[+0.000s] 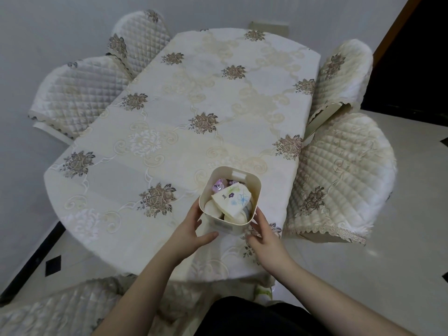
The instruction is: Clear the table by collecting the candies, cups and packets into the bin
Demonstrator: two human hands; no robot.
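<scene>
Item: cream bin (255,187), upright near the tabletop's (169,112) near edge, holding cups (231,201), a floral packet and purple candies (218,186). Left hand (191,229) and right hand (263,235) flanked it, fingers relaxed against its sides, equally near. Label on the bin's front illegible.

Cream and beige, with brown-grey flower bunches

The tablecloth (184,98) is cream with pale gold scrollwork and brown-grey embroidered rose clusters; the quilted chair covers (339,170) match it, diamond-stitched, each with 1 such cluster. The bin (257,190) is plain cream; inside, a white tissue packet (234,198) shows purple, green and blue flowers, beside lilac candies (219,185) and what seem off-white cups (211,206). The floor (388,258) is pale with black diamond insets.
</scene>
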